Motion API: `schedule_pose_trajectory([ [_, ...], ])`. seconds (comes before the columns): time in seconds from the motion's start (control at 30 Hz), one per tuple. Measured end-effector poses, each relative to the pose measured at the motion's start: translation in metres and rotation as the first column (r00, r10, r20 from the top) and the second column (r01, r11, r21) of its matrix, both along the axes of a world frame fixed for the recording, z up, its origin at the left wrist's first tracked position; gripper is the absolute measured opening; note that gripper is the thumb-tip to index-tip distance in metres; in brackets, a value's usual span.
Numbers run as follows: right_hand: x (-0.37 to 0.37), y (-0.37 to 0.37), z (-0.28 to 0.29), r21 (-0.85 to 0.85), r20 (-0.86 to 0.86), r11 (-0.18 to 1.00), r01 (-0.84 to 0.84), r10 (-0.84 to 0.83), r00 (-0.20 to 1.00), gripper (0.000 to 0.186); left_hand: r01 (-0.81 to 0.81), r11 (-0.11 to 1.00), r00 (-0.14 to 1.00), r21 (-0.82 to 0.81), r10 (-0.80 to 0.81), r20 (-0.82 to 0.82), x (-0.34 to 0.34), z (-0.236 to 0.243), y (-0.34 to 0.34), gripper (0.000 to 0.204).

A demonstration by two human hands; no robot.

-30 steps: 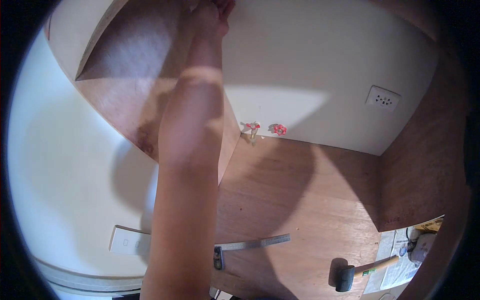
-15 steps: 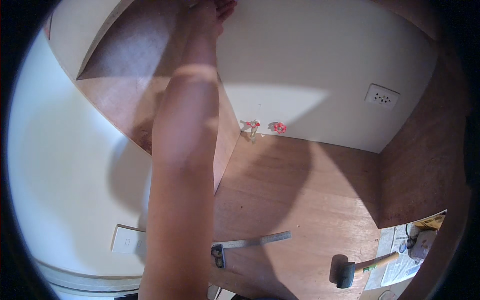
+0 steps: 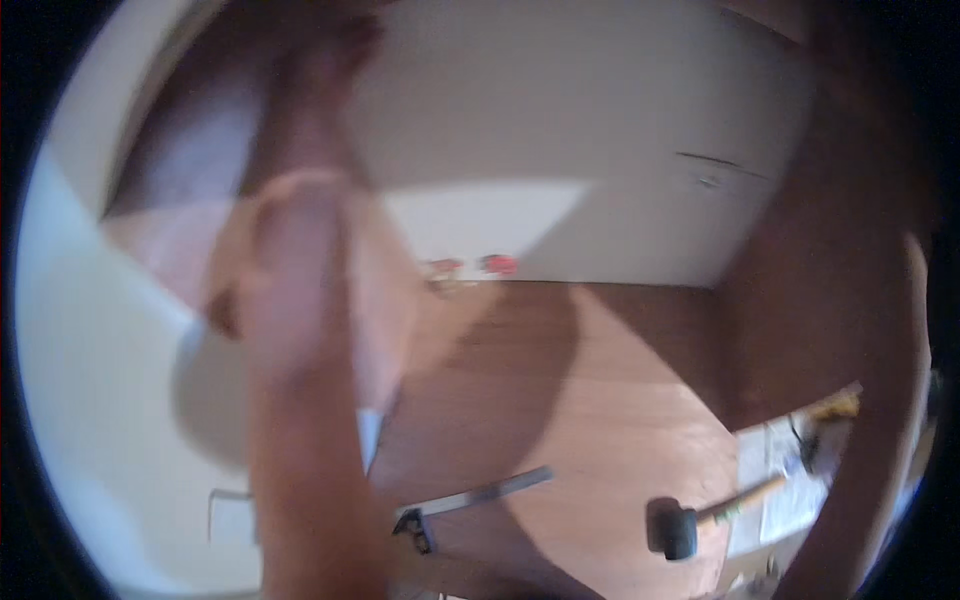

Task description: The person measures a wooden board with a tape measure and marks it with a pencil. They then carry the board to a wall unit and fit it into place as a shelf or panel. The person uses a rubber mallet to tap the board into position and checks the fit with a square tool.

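Note:
My left hand [image 3: 335, 50] reaches to the top of the view, near the junction of a wooden side panel [image 3: 165, 135] and the pale back wall [image 3: 540, 100]; its fingers are smeared by motion, so I cannot tell their grip or contact. Its forearm crosses the left of the view. Below, a steel ruler with a dark head, like a combination square [image 3: 470, 497], lies on the plywood base [image 3: 630, 380], with a black-headed, wooden-handled mallet [image 3: 677, 530] to its right. Two red-handled valves [image 3: 498, 264] stand low at the back wall. My right hand is not in view.
A wooden panel [image 3: 800, 300] bounds the right side, with paper sheets [image 3: 770, 505] and blurred items beyond the base. A white outlet [image 3: 715, 175] is on the back wall. At left are a pale surface [image 3: 100, 350] and a white switch plate [image 3: 230, 515].
The view has swung and blurred, shifting the valves and tools leftward in the picture. My left forearm and hand also appear farther left, with the hand slightly lower in the picture.

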State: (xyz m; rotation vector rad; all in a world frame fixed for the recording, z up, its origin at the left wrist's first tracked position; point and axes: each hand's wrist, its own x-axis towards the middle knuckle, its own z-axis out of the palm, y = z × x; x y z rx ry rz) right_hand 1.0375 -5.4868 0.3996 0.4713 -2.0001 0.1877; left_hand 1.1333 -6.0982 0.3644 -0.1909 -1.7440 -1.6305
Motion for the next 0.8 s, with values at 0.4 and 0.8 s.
schedule_pose_trajectory([
  [0.4,0.066,-0.116,-0.05,-0.458,0.211,0.773,-0.438,0.574,0.791,0.054,-0.093,0.973,0.993,0.21,0.076,0.091,0.022,0.006,-0.096,0.045],
  [0.8,-0.005,-0.081,-0.078,-0.833,-0.532,-0.388,-0.395,0.758,0.378,0.047,0.033,0.977,0.988,0.209,-0.063,0.139,-0.005,-0.006,-0.087,0.052],
])
